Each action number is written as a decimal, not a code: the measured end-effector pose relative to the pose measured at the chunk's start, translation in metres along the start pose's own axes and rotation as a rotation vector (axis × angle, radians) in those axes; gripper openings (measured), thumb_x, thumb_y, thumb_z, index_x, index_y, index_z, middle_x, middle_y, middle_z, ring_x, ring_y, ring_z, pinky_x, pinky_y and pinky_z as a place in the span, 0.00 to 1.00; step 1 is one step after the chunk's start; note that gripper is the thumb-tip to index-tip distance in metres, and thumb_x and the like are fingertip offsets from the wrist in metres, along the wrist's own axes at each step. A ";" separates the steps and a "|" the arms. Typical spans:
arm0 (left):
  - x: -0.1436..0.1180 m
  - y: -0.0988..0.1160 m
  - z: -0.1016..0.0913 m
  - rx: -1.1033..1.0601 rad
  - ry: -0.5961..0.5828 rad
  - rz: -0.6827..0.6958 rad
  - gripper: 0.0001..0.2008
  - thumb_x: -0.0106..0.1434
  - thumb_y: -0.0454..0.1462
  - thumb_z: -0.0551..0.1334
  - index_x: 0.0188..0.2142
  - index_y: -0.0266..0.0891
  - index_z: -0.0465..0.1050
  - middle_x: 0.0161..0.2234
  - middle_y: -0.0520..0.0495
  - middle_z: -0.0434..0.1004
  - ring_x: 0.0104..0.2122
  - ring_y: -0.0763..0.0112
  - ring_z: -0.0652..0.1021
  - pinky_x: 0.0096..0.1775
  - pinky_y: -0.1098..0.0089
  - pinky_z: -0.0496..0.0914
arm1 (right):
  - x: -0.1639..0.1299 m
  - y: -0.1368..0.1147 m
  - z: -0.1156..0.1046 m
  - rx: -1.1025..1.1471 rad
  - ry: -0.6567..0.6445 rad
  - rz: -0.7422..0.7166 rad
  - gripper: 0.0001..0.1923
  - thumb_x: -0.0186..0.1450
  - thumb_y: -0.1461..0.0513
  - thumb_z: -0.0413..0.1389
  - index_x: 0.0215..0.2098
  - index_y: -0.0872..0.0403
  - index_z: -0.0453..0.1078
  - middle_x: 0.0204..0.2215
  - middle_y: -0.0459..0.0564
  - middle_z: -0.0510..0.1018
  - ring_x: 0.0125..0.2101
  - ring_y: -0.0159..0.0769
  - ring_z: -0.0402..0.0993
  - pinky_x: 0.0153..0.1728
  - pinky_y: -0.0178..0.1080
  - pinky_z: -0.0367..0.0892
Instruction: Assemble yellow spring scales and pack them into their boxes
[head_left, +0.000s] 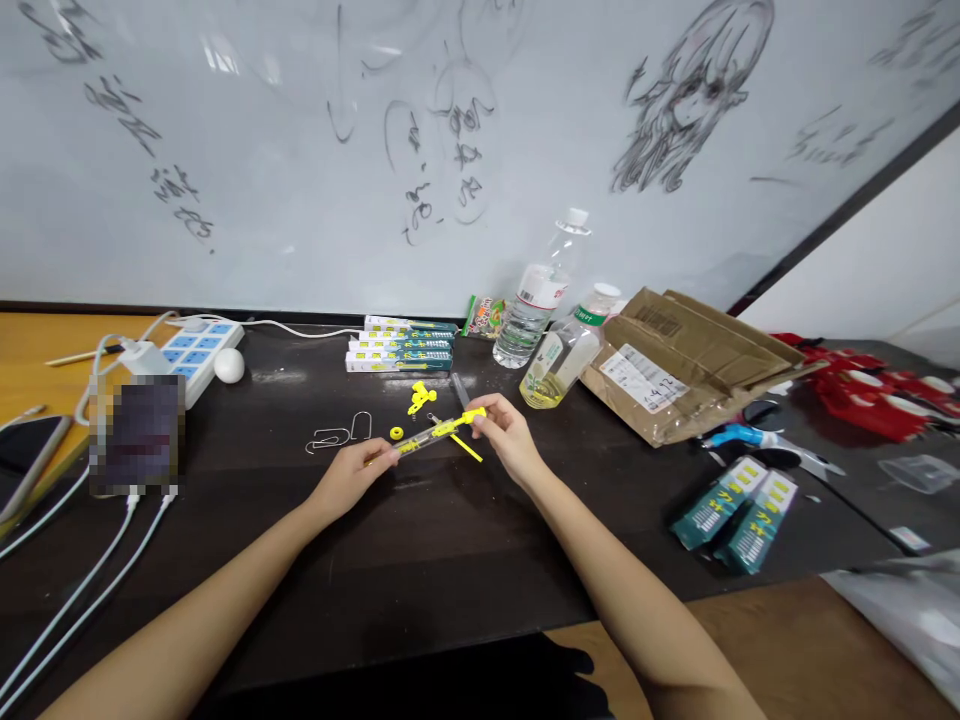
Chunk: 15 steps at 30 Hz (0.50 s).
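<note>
A green-labelled bottle [566, 350] stands beside a cardboard package [686, 350].

Office or study-room workspace, exact kind unclear, big whiteboard [285, 190] behind a dark counter [420, 570], marker handwriting [469, 152] and a sketched figure [690, 105] on it, power strip [201, 350], white cables [133, 502], two drink bottles [538, 295], cardboard parcel [701, 350] with a label [643, 377] stuck on

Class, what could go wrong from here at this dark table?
The small yellow plastic ring, lying loose on the dark brown table, might get nudged away. The slim clear-and-yellow plastic tube, held by the left grip and right grip, might slip if forced. The clear plastic bottle with green label, standing nearby, could topple if knocked.
</note>
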<state>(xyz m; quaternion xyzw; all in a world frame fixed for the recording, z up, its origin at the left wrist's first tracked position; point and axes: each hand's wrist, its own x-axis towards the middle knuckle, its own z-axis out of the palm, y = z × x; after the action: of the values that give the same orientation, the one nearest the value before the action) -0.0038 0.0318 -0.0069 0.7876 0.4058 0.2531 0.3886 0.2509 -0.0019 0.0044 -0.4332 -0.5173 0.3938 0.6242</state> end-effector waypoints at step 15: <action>-0.005 0.010 -0.001 0.170 0.060 0.080 0.15 0.64 0.48 0.54 0.31 0.39 0.70 0.25 0.55 0.71 0.26 0.73 0.72 0.32 0.74 0.61 | -0.008 0.000 0.005 -0.074 -0.123 -0.008 0.12 0.58 0.57 0.61 0.38 0.52 0.67 0.37 0.50 0.77 0.34 0.33 0.72 0.33 0.36 0.67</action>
<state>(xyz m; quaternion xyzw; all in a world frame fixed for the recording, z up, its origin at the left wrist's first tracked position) -0.0033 0.0242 0.0014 0.8253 0.4054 0.2565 0.2978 0.2450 -0.0091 0.0027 -0.4288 -0.5707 0.3979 0.5763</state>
